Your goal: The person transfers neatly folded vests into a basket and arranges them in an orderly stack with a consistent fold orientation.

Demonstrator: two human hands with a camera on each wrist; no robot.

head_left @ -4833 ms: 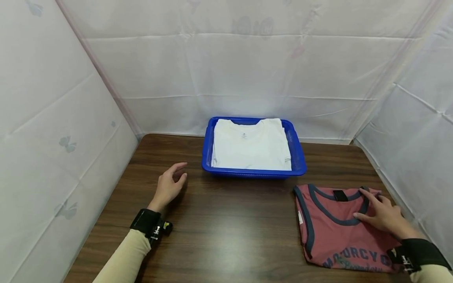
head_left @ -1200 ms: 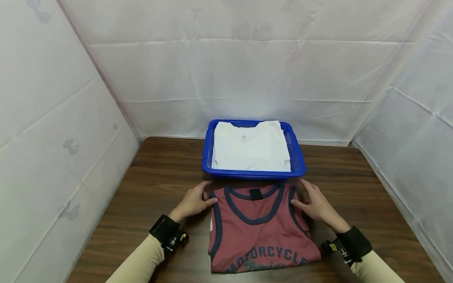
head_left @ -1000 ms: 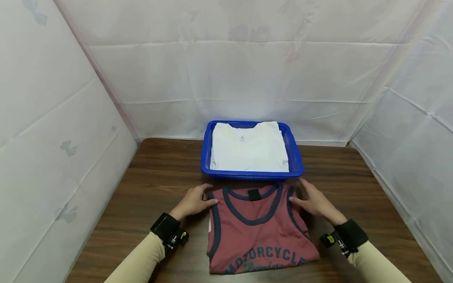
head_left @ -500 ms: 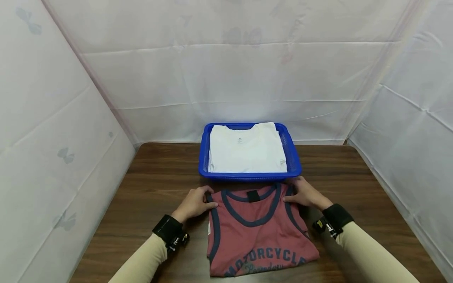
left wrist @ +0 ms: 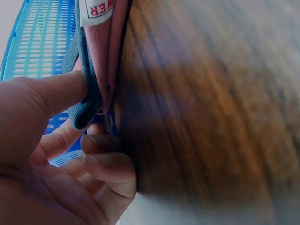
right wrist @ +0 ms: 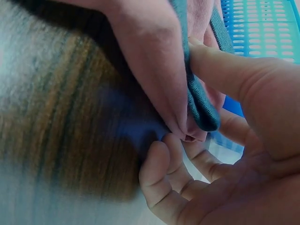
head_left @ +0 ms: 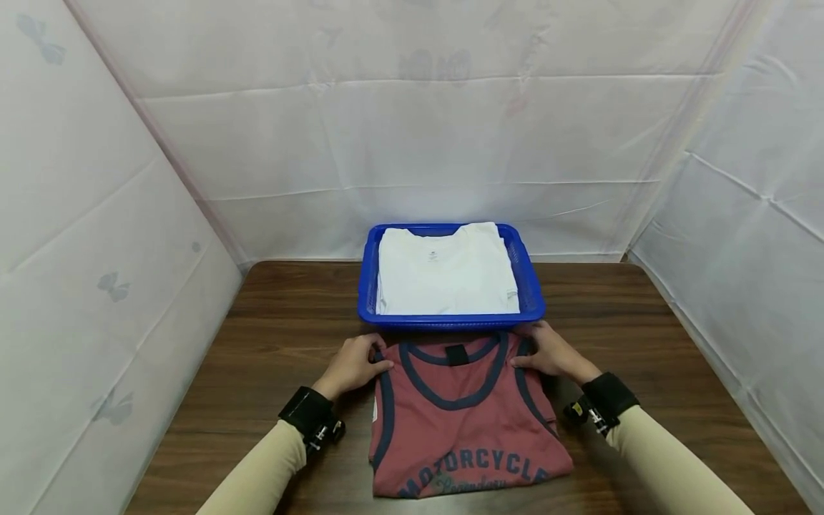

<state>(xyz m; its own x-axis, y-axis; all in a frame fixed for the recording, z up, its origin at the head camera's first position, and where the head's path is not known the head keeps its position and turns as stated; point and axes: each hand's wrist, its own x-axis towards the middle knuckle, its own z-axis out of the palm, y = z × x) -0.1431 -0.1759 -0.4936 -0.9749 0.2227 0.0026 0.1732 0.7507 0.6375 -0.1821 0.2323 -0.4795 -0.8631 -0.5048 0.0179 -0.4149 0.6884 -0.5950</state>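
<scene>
Both hands (head_left: 450,361) apparently pinch the folded red tank top (head_left: 460,422).

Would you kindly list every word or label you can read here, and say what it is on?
"MOTORCYCLE": navy print on the folded red tank top.
Script line beneath it: cut off and too blurred to read.
"...WER": red letters, partly cut off, on the white side tag.
Small neck mark on the white folded T-shirt: too small to read.
</scene>
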